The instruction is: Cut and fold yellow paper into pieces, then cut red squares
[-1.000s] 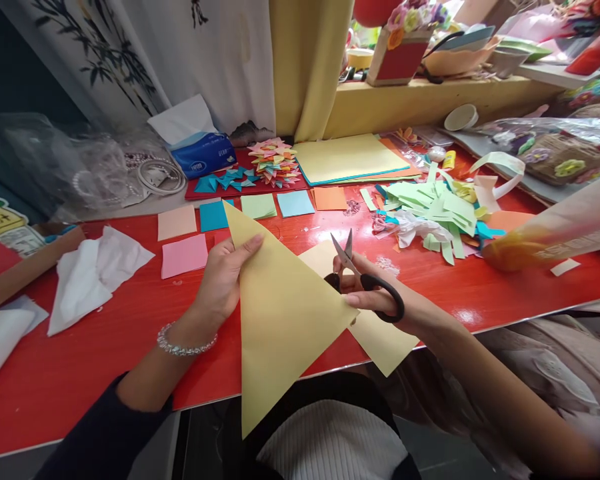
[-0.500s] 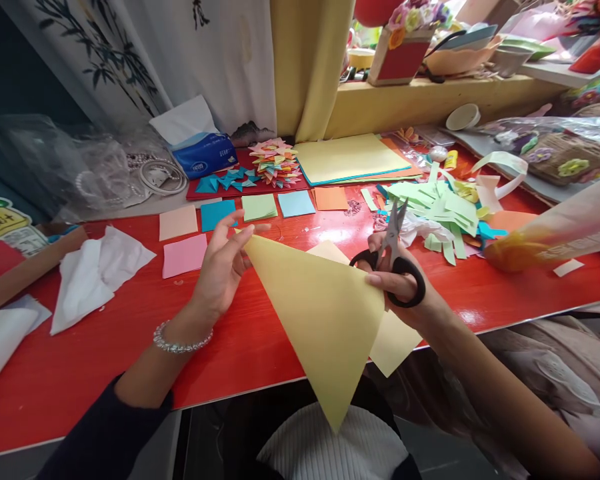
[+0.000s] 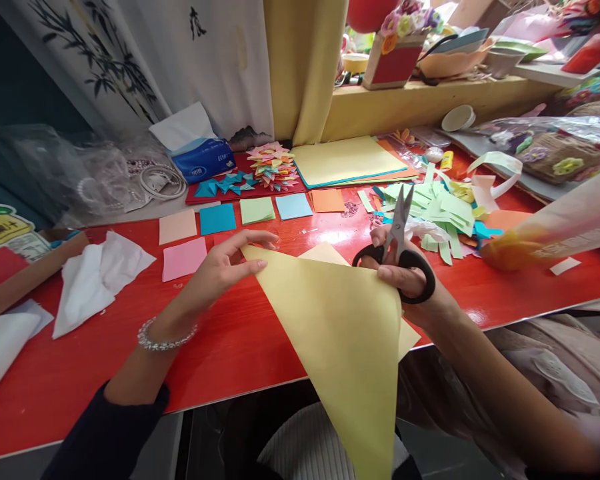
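A large yellow paper point(image 3: 330, 320), shaped like a triangle, hangs between my hands over the table's front edge. At its upper left corner is my left hand point(image 3: 225, 270), thumb and fingers apart, the thumb tip near the paper. My right hand point(image 3: 420, 287) pinches the paper's upper right corner and also holds black-handled scissors point(image 3: 400, 227), blades pointing up and slightly parted. Behind the yellow paper, pale yellow sheets point(image 3: 325, 253) lie partly covered on the red table point(image 3: 220, 360).
Small square paper stacks point(image 3: 257, 210) stand in a row beyond my hands. Farther back are a tissue pack point(image 3: 203, 160), a folded paper piece point(image 3: 273, 167) and yellow sheets point(image 3: 347, 160). Green scraps point(image 3: 443, 203) lie at the right, crumpled tissue point(image 3: 100, 273) at the left.
The yellow paper has shifted right and its lower tip has dropped. My left hand has moved lower, its fingers now reaching right. My right hand has moved slightly right with the scissors.
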`<state>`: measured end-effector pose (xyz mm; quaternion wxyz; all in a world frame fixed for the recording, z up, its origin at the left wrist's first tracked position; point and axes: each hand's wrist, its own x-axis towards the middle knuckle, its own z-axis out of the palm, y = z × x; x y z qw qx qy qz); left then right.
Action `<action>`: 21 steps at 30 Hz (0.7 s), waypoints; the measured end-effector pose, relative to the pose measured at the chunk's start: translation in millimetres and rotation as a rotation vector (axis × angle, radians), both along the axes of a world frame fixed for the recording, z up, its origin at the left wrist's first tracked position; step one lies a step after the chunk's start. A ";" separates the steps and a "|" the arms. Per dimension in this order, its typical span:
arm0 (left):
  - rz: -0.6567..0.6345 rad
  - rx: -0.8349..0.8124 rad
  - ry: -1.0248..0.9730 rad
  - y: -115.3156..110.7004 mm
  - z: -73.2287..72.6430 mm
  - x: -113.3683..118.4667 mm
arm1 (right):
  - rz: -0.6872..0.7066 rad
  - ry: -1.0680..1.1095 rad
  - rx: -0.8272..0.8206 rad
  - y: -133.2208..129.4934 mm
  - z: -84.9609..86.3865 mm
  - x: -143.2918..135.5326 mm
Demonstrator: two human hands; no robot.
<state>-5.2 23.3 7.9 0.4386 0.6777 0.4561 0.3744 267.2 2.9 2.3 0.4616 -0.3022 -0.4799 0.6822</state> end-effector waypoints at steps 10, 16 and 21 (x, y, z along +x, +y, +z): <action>-0.156 0.028 0.164 1.9 9.1 -17.5 | -0.046 0.069 -0.015 2.5 -11.1 14.4; 0.086 -0.016 -0.142 7.6 2.9 -18.3 | -0.145 -0.497 0.077 7.8 -17.3 26.5; 0.355 0.203 -0.510 15.2 10.7 -26.0 | -0.312 -1.191 0.253 16.9 -19.3 41.6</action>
